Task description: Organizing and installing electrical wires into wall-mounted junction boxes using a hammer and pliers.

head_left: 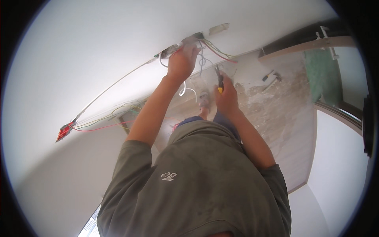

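My left hand point(182, 62) is raised at a cut opening point(170, 51) in the white wall, fingers bent; what they hold is hidden. Red, green and yellow wires point(216, 50) hang from the opening beside them, with white cable point(182, 91) looped below. To the right and lower, my right hand point(227, 94) grips dark pliers point(219, 79) with a yellow part on the handle. A red wall box point(64, 131) with loose wires sits at the left, joined toward the opening by a narrow channel point(106, 90).
A hammer point(271, 82) and a dark-handled tool point(267, 76) lie on the dusty floor point(272, 118) beyond my right hand. At the right are a door or window frame point(339, 114) and green sheeting point(321, 75). My foot point(204, 100) stands below the wires.
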The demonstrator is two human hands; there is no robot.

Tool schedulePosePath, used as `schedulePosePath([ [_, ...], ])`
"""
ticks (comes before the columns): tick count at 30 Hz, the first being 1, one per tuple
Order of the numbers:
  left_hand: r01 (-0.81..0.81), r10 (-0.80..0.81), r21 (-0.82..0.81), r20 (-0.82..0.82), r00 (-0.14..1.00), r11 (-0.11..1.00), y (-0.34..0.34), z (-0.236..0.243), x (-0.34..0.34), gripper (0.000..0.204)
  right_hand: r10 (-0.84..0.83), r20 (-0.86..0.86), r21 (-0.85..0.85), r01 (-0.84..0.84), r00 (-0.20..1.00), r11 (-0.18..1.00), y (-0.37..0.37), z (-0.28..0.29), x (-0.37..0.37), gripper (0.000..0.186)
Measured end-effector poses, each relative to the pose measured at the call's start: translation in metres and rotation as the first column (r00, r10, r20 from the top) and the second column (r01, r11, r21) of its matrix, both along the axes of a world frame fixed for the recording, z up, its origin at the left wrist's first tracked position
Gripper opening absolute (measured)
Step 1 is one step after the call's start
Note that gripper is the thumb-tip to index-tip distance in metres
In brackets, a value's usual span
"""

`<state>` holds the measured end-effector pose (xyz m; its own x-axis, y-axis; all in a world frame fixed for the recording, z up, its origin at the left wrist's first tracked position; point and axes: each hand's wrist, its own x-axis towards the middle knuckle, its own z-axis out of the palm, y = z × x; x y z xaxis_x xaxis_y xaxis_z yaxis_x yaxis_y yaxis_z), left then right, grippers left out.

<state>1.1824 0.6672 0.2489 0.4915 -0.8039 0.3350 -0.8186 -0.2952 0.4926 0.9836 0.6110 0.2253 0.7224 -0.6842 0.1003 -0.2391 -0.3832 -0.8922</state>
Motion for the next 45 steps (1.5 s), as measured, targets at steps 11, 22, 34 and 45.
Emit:
schedulePosePath([
  [11,-0.073,0.075,0.013,-0.199,0.977,0.997,0.000,-0.001,-0.003,0.017,-0.037,-0.200,-0.101,0.017,0.979,0.995,-0.016,0.005,0.059,0.053],
  [22,-0.097,0.091,-0.032,-0.154,0.984,0.995,-0.003,-0.003,-0.002,0.008,-0.145,-0.274,-0.236,0.080,0.951,0.968,-0.010,0.010,0.084,0.052],
  [34,-0.116,0.114,0.007,-0.242,0.964,0.993,-0.005,0.005,-0.006,0.011,-0.216,-0.339,-0.331,0.099,0.915,0.939,-0.011,-0.001,0.091,0.051],
  [45,0.064,0.010,0.167,-0.412,0.911,0.984,-0.003,0.018,-0.002,0.033,-0.209,-0.277,-0.408,0.082,0.938,0.909,-0.023,-0.022,0.091,0.041],
])
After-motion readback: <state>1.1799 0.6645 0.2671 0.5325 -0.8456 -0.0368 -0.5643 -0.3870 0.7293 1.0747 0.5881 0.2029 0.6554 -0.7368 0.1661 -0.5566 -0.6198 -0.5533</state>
